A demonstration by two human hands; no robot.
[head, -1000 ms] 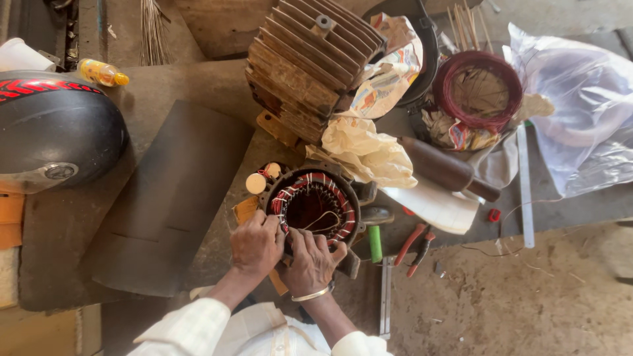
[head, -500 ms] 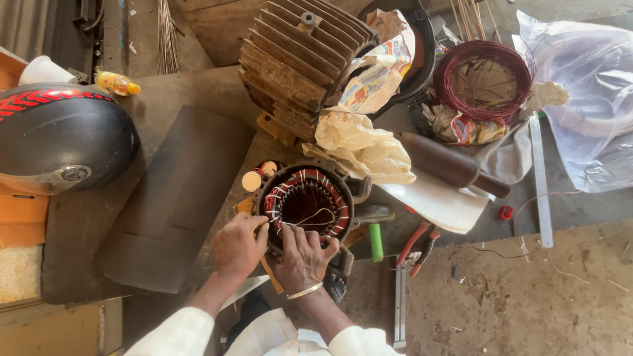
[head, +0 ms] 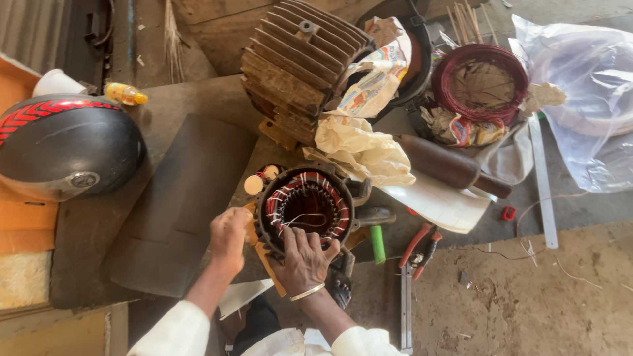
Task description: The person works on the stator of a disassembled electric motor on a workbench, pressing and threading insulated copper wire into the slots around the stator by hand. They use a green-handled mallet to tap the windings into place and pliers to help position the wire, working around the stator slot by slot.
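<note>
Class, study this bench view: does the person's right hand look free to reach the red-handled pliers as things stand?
Probably yes. The right hand rests on the motor stator, and the red-handled pliers lie uncovered on the bench to its right. Only a green-handled tool lies between, low and flat.

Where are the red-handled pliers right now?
In the head view, the red-handled pliers lie on the bench to the right of the motor stator, just beyond the green-handled tool and beside the right hand.

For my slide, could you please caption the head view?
Both hands, left and right, on a wound stator.
</note>
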